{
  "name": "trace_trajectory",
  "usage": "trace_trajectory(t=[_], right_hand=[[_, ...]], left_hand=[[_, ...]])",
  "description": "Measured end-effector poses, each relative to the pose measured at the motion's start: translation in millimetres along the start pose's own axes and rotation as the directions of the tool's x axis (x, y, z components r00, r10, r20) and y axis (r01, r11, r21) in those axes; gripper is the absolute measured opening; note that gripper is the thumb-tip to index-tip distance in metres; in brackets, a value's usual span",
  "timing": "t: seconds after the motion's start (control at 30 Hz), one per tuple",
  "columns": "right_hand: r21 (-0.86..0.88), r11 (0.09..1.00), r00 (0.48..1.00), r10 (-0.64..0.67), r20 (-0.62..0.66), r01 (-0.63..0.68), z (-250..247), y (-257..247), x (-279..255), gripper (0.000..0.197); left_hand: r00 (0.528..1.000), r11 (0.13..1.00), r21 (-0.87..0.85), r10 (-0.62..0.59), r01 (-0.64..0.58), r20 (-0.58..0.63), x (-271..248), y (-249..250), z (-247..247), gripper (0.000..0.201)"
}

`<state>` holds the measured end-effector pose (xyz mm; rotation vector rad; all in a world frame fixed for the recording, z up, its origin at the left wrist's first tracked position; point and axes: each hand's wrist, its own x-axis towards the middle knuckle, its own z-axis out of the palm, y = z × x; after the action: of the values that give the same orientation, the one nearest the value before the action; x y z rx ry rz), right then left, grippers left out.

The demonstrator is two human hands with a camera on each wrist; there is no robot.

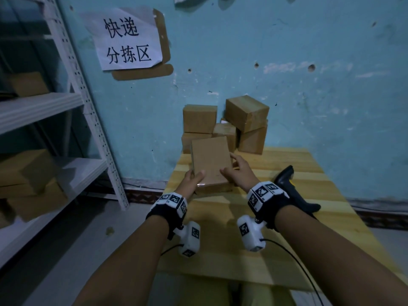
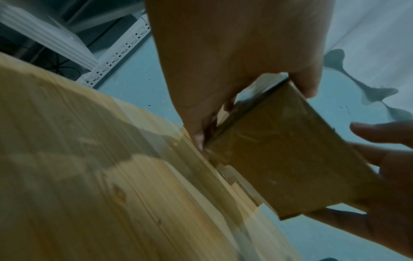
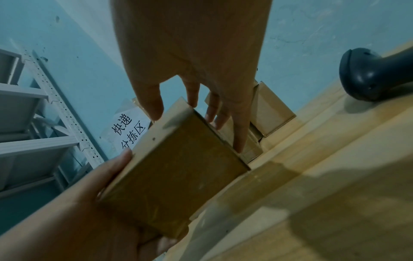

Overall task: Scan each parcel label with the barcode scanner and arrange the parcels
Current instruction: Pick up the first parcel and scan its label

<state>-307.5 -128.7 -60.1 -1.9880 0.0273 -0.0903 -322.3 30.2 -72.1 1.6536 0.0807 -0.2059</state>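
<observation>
Over the table [image 1: 287, 217], the parcel [image 1: 209, 160] sits between seemingly gripping hands.

A pale blue wall [image 1: 265, 51], scratched and with small holes, is standing behind everything, and a white paper sign [image 1: 127, 38] with black Chinese characters is hanging on it, up and to the left of the grip. Far to the left a white metal shelf rack [image 1: 66, 85] with perforated posts is standing on the grey floor [image 1: 66, 261], and its shelves are carrying brown boxes in shadow. Under the grip a light wooden table [image 1: 320, 195] is stretching against the wall, and the light in the room is looking dim and cool.
</observation>
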Motion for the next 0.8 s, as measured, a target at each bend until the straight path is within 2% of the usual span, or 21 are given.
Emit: trace_trajectory(t=[0.1, 0.23, 0.33, 0.4, 0.5, 0.6, 0.67, 0.73, 0.8], right_hand=[[0.073, 0.997, 0.998, 0.02, 0.061, -0.024, 1.7, 1.4, -0.6, 0.067], [0.139, 0.99, 0.996, 0.02, 0.09, -0.032, 1.3, 4.8, -3.0, 0.067], [0.115, 0.993, 0.997, -0.034, 0.07, 0.026, -0.2, 11.2, -3.4, 0.07], [0.052, 0.996, 0.996, -0.079, 0.027, 0.078, -0.7, 15.4, -2.7, 0.079], [0.001, 0.997, 0.997, -0.077, -0.023, 0.077, 0.7, 17.3, -4.3, 0.108], [-0.038, 0.994, 0.994, -0.102, -0.03, 0.101, 2.4, 18.0, -4.1, 0.128], [-0.164, 0.98, 0.992, -0.12, -0.047, 0.11, 3.7, 16.7, -5.5, 0.128], [-0.226, 0.969, 0.991, -0.117, -0.07, 0.098, 4.9, 14.5, -8.2, 0.127], [-0.229, 0.969, 0.989, -0.12, -0.089, 0.097, 7.4, 13.2, -11.6, 0.126]], left_hand=[[1.0, 0.999, -0.047, -0.013, 0.013, 0.001, 3.7, -0.9, 2.1, 0.053], [0.998, 0.978, -0.204, -0.039, 0.05, 0.057, 10.7, -3.4, 5.4, 0.049], [0.995, 0.953, -0.29, -0.065, 0.083, 0.07, 12.5, -4.6, 5.5, 0.046], [0.997, 0.957, -0.283, -0.044, 0.06, 0.062, 12.5, -3.4, 5.6, 0.045], [0.999, 0.985, -0.164, 0.048, -0.047, -0.001, 17.6, -0.8, 4.0, 0.044], [0.99, 0.99, -0.022, 0.139, -0.139, -0.014, 24.5, 1.7, 2.3, 0.061], [0.99, 0.99, -0.006, 0.14, -0.14, 0.004, 25.9, 2.9, 3.3, 0.083], [0.994, 0.993, 0.048, 0.105, -0.105, 0.005, 27.3, 4.8, 6.5, 0.118], [0.996, 0.988, 0.127, 0.089, -0.087, -0.009, 27.0, 7.0, 11.5, 0.132]])
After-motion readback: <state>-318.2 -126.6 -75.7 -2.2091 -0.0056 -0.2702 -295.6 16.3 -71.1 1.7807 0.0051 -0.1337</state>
